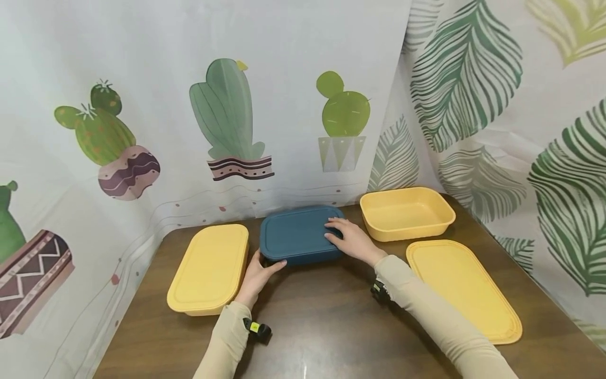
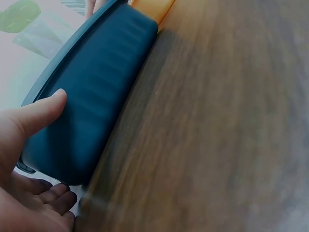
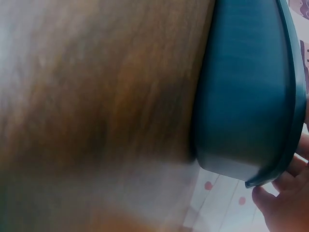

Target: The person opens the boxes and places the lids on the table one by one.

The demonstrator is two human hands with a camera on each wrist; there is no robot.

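One yellow rectangular food container (image 1: 208, 268), its flat lid on, stands toward the left end of the brown wood-grain table (image 1: 307, 316), set at a slant. Cactus prints run across the white cloth backdrop (image 1: 293, 31) on that side and behind the table. Just right of this container comes the person's left hand (image 1: 258, 273), with a black wrist camera (image 1: 258, 330) strapped over a beige sleeve (image 1: 222, 339). It grasps the near left corner of a dark blue lidded container (image 1: 300, 231): thumb against the ribbed front wall, other fingers curled around the left end. That blue container rests on the table near the back, in the middle of the row, lid in place. At its right end, the right hand (image 1: 352, 242) reaches over the lid, some fingertips on the top and others at the corner rim; whether they clasp the rim or merely rest there, I cannot tell. Farther right, near the backdrop, sits an open yellow container (image 1: 409, 233). In front of it a loose yellow lid (image 1: 461, 289) lies flat, slanting toward the near right, partly behind the right forearm. Leaf prints cover the cloth beyond.
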